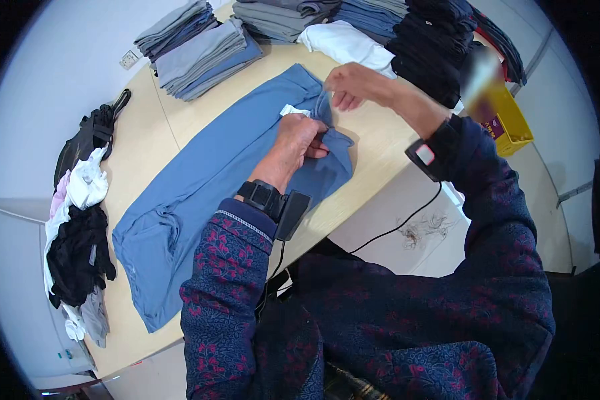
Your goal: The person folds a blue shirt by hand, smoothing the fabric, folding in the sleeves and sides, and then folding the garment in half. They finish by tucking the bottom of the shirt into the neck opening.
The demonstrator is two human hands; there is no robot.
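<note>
A blue garment (213, 153) lies stretched diagonally across the wooden table, its upper right end bunched up. My left hand (297, 141) is closed on that bunched end, beside a white label (295, 111). At the garment's upper right edge is my right hand (348, 85), thumb and forefinger pinched at the fabric's edge and the other fingers curled below. Whether cloth is between those fingertips is too small to tell.
Folded grey and blue stacks (203, 57) line the table's far side, with a white cloth (347, 47) and black stacks (430, 50) to their right. Loose clothes (83, 247) lie along the left edge. A yellow crate (513, 123) stands at the right.
</note>
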